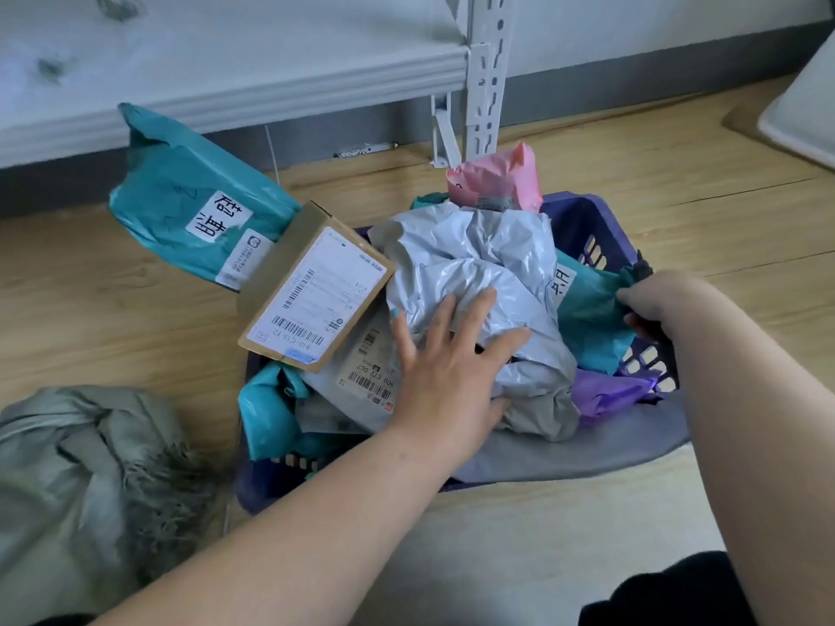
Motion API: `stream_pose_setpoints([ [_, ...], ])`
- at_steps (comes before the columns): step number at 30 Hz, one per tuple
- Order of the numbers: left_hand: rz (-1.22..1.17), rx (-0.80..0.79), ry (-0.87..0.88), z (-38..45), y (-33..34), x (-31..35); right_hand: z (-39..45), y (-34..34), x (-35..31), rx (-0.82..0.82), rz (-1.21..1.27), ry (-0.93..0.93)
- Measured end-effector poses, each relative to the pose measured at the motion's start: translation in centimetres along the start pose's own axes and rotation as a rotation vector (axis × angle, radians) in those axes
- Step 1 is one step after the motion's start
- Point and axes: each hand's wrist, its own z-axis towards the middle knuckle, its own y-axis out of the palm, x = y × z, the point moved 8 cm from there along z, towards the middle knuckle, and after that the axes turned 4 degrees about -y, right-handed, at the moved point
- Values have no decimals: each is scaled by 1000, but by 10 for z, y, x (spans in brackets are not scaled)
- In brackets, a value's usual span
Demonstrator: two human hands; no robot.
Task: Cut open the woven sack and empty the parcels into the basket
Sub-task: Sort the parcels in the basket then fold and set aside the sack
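My left hand lies with its fingers spread flat on the grey parcel heaped in the purple basket. My right hand has its fingers curled round the basket's right rim. The emptied woven sack lies crumpled on the floor, well left of both hands.

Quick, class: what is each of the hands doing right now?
Left hand: open, fingers spread, pressing on the grey parcel.
Right hand: closed, gripping the basket rim.
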Motion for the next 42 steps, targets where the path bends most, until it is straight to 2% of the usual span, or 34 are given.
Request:
stream_pose_setpoints([
  [8, 106, 29, -167, -8, -2, -97, -12, 77, -72, -95, -6, -145],
  [14, 135, 4, -272, -20, -17, -179, -35, 147, -127, -261, 23, -112],
  [22, 94, 47, -387, -40, -23, -246, -62, 201, -171, -250, 125, -211],
  [28, 6, -14, -327, -35, -33, -236, -76, 195, -176, -222, 12, -144],
  [31, -62, 19, -273, -29, -52, -223, -81, 187, -180, -186, -79, -140],
  [34, -209, 11, -118, -23, -63, -190, -83, 181, -180, -182, -91, -143],
  [36, -275, -125, 20, -19, -58, -153, -79, 173, -180, -179, -82, -154],
  [38, -216, -200, 128, -13, -40, -117, -72, 159, -173, -161, -60, -142],
  [40, -124, -89, 150, 6, -32, -96, -58, 146, -167, -154, -39, -157],
  [42, -17, -47, 74, 27, -24, -90, -43, 139, -160, -169, 2, -167],
])
